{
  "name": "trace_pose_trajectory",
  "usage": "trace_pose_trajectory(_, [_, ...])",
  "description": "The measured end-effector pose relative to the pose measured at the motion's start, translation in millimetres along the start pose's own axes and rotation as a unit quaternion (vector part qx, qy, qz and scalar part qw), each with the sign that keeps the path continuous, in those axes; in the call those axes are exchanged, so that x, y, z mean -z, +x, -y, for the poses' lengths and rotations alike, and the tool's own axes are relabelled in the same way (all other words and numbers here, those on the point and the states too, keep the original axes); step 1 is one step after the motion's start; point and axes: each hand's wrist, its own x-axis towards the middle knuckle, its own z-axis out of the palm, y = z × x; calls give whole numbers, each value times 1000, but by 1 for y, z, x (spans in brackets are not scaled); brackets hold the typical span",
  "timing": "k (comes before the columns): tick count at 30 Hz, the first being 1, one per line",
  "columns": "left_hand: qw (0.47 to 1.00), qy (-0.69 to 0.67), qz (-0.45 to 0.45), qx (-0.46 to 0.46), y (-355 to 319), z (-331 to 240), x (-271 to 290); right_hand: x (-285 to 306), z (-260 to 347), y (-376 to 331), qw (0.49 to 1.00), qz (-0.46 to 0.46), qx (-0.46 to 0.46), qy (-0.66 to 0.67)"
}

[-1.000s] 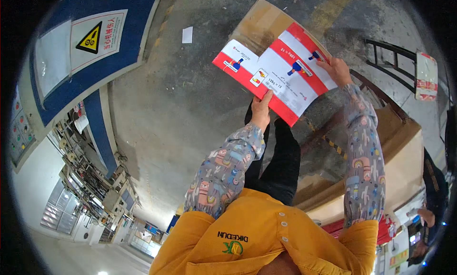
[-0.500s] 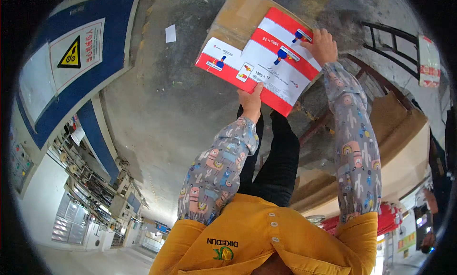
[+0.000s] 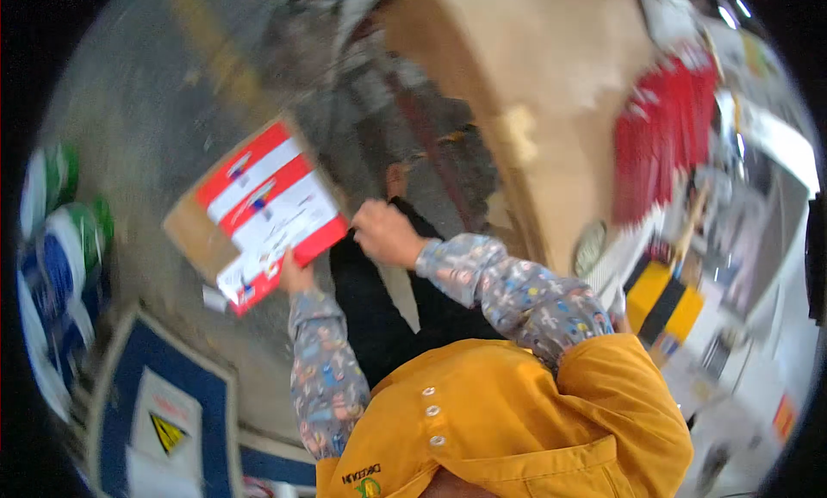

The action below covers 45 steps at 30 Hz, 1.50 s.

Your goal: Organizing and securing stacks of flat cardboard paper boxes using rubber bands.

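My left hand (image 3: 297, 272) grips the lower edge of a flat red-and-white printed carton (image 3: 280, 209), which is tilted over the floor on the left. Brown cardboard (image 3: 202, 239) shows along the carton's far and left sides; I cannot tell whether both are one piece. Close to the carton's right corner, my right hand (image 3: 388, 233) has its fingers curled in. Whether it touches the corner or has something in the fingers is hidden and blurred. Patterned grey sleeves cover both forearms.
To the right stands a large tan cardboard surface (image 3: 551, 110) with a red bundle (image 3: 663, 136) beyond it. A yellow-and-black block (image 3: 663, 301) lies nearer. Green, white and blue bags (image 3: 65, 265) and a blue panel with a warning sign (image 3: 129, 395) are at the left.
My view has swung to the right, bringing the red bundle and tan surface further in. The right hand has left the carton's far edge and come down to its right corner. The left hand keeps hold.
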Motion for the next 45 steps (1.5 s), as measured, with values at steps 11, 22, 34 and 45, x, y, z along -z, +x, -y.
trace_pose_trajectory(11, [907,-304,30,290,-15,48,103,150,28,-122,952,-142,-177,204])
trace_pose_trajectory(22, [954,-292,9,-60,-66,-434,-5,333,-190,-320,746,-469,-439,-176])
trace_pose_trajectory(34, [778,-342,527,19,-185,-603,-291,303,-226,-356,776,-315,-467,-284])
trace_pose_trajectory(45, [783,-433,446,29,-209,-648,-323,319,-248,-370,795,-317,-399,-329])
